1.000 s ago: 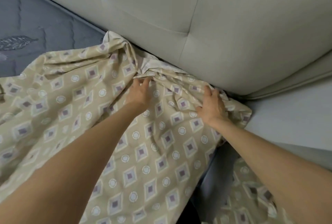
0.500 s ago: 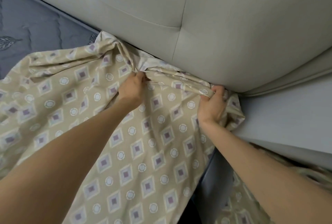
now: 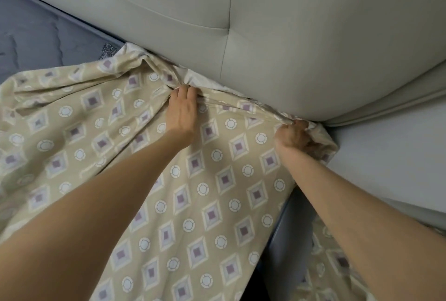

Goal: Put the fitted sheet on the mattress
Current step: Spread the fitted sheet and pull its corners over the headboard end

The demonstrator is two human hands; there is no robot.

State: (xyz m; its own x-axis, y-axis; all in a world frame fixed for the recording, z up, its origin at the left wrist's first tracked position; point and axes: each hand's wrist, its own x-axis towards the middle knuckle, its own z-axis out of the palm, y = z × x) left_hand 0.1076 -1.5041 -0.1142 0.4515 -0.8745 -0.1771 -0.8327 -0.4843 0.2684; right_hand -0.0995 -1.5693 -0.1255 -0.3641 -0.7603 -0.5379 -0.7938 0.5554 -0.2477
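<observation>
A beige fitted sheet (image 3: 207, 194) printed with purple diamonds and white circles lies bunched over the corner of a blue-grey mattress (image 3: 36, 42). My left hand (image 3: 182, 112) grips the sheet's gathered edge close to the headboard, its fingertips buried in the folds. My right hand (image 3: 295, 137) is fisted on the elastic hem at the mattress corner. The hem runs taut between the two hands. Part of the sheet hangs down past the mattress side at the lower right.
A padded grey-beige headboard (image 3: 277, 35) rises right behind the sheet. A pale grey bed frame ledge (image 3: 391, 155) runs along the right. A dark gap (image 3: 258, 283) lies between mattress and frame at the bottom.
My right hand went from lying flat on the sheet to gripping the hem and pulled it right, towards the mattress corner. My left hand closed on the gathered edge.
</observation>
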